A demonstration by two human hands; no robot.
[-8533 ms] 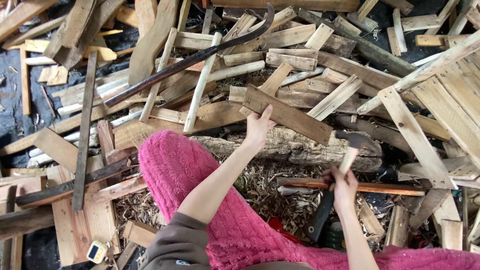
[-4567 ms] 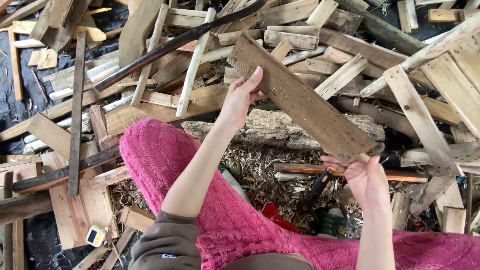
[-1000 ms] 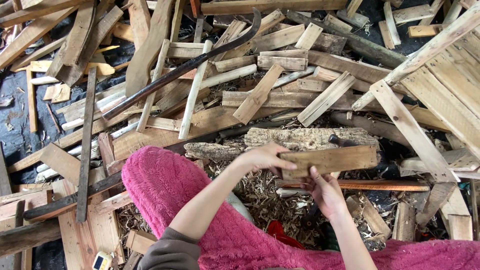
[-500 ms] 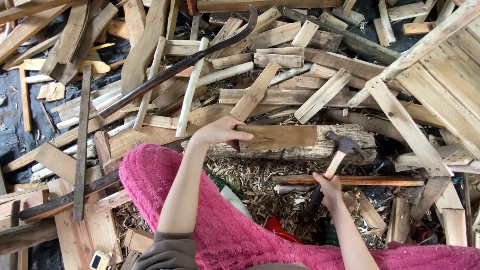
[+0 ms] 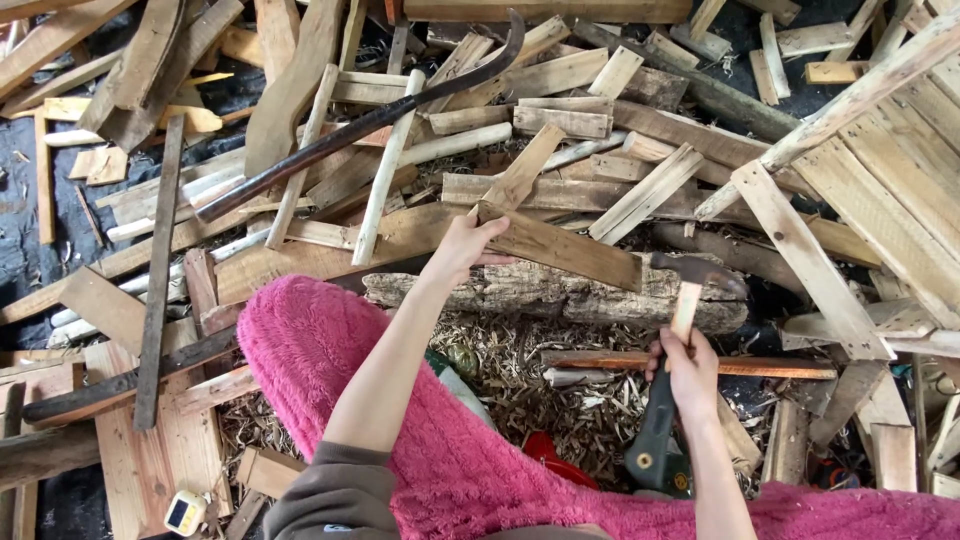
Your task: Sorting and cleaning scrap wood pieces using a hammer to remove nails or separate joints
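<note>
My left hand (image 5: 467, 243) grips the left end of a flat wooden board (image 5: 565, 251) and holds it on edge, slanting down to the right, on top of a rough grey log (image 5: 560, 297). My right hand (image 5: 686, 367) is closed around the pale wooden handle of a hatchet (image 5: 695, 282). The hatchet's dark head sits at the board's right end, just above the log. A pink fuzzy garment (image 5: 380, 420) covers my legs below both arms.
Scrap boards and sticks lie piled all round, with slatted pallet pieces (image 5: 880, 200) at right. A long curved dark blade (image 5: 360, 125) rests across the pile. An orange-handled tool (image 5: 700, 363), a black-and-green tool (image 5: 655, 450) and wood chips lie by the log.
The board has gone from lying flat along the log to standing on edge at a slant. The hatchet head has moved up to the board's right end.
</note>
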